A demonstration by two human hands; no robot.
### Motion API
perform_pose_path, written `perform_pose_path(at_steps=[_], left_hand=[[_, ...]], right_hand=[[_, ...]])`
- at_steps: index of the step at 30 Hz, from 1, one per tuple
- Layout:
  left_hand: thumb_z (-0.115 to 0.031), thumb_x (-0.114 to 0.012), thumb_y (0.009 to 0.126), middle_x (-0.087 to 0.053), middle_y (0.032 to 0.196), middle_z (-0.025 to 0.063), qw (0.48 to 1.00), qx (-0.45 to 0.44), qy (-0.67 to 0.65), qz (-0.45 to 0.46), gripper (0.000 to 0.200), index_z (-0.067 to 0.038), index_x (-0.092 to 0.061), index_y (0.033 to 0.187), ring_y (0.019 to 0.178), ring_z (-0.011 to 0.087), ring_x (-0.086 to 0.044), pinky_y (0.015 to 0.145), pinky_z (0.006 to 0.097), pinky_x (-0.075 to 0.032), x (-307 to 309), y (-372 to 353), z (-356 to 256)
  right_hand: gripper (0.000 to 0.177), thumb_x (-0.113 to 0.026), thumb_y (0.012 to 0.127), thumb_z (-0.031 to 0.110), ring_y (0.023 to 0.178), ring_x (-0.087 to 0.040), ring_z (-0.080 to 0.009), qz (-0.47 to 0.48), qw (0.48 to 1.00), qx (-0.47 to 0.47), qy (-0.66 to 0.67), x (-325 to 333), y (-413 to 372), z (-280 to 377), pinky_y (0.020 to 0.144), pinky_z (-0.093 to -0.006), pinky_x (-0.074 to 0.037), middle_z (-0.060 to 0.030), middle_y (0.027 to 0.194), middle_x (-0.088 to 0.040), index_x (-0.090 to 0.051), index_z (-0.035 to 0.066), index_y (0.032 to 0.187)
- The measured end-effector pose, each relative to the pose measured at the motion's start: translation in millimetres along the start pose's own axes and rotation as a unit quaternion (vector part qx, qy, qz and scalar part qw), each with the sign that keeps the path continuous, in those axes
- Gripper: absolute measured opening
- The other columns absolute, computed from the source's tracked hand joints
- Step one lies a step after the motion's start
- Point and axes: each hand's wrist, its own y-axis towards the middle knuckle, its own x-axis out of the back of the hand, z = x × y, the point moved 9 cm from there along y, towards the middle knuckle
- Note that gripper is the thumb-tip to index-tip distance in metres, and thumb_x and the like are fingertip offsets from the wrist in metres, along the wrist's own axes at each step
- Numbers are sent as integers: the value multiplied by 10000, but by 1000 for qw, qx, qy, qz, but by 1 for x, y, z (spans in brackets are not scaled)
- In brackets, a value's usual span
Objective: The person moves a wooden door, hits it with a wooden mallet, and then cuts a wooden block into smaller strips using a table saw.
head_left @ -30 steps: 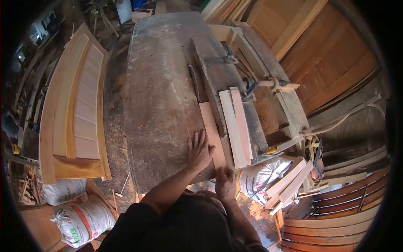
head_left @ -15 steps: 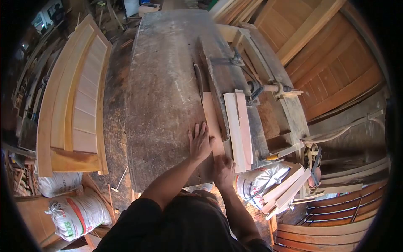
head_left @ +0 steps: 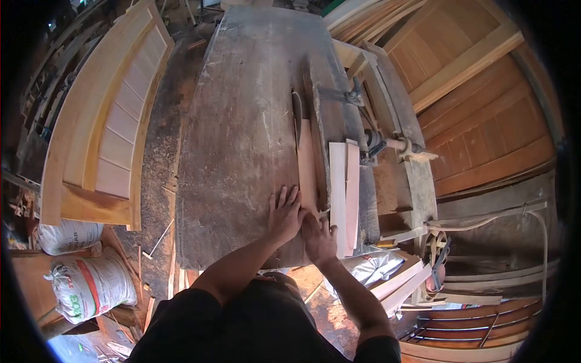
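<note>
A narrow wooden strip [head_left: 307, 166] lies lengthwise on the worn saw table [head_left: 236, 133], between the blade and the fence [head_left: 321, 142]. Its far end is at the circular saw blade [head_left: 297, 107], which rises through the tabletop. My left hand [head_left: 284, 215] lies flat with fingers spread on the table, fingertips against the strip's left side. Curled at the strip's near end is my right hand [head_left: 319, 238], covering that end. Two lighter wood strips [head_left: 344, 193] lie side by side just right of the fence.
Clamps [head_left: 354, 94] hold the fence on the right. A panelled wooden door [head_left: 106, 121] leans at the left, near filled sacks [head_left: 91, 287]. More door panels [head_left: 478, 103] stand at the right. Cut boards [head_left: 402, 284] rest on a sack below the table's right corner.
The strip has slid forward along the fence toward the blade, with my right hand moving forward behind it. My left hand remains flat beside the strip. The head view has shifted slightly.
</note>
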Motion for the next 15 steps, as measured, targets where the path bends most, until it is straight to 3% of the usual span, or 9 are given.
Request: perform_pose_path(at_steps=[6, 9, 11, 15], left_hand=[[-365, -579, 1005, -412, 1621, 113, 999, 39, 8, -4, 597, -27, -499, 1489, 1519, 364, -319, 1209, 620, -192, -1, 36, 17], [-347, -573, 1009, -412, 1623, 113, 998, 40, 49, -14, 583, -25, -500, 1490, 1523, 359, -313, 1211, 612, -186, -8, 52, 24], [-339, -575, 1005, -420, 1614, 122, 998, 42, 35, -25, 576, -21, -509, 1481, 1517, 369, -316, 1209, 609, -191, -3, 60, 27], [-325, -608, 978, -456, 1577, 150, 999, 27, 12, -13, 580, 4, -530, 1450, 1496, 384, -339, 1209, 605, -197, 7, 40, 14]], right_hand=[[546, -587, 905, 173, 1366, -448, -331, -60, 995, 8, -75, -9, 43, -2, 1010, -596, -400, -120, 1483, -501, -561, 42, 1434], [559, -579, 912, 183, 1421, -405, -339, 15, 993, 12, -115, 2, 65, 1, 1060, -625, -358, -145, 1486, -495, -545, 32, 1450], [562, -570, 920, 184, 1436, -390, -347, 8, 993, 16, -115, 7, 74, 0, 1088, -658, -324, -143, 1495, -488, -533, 31, 1460], [561, -565, 937, 200, 1458, -368, -353, -12, 998, -5, -69, -14, 39, 0, 1124, -705, -283, -142, 1490, -485, -519, 15, 1465]])
